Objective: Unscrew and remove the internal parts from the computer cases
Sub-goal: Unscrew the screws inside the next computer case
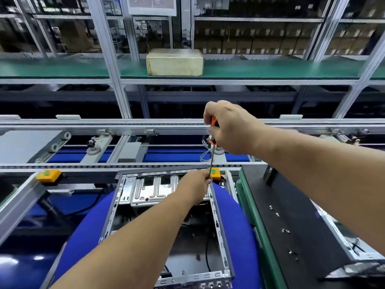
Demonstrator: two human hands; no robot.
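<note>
We see two bare forearms that come into the picture from the bottom edge and from the right edge. No sleeve covers them as far as the frame shows. The left hand [194, 185] and the right hand [230, 127] are also bare: we see no glove, no ring, no watch and no strap on the wrists. We find no marks or tattoos on the parts we can see. The upper arms, the shoulders and the clothing are outside the frame.
</note>
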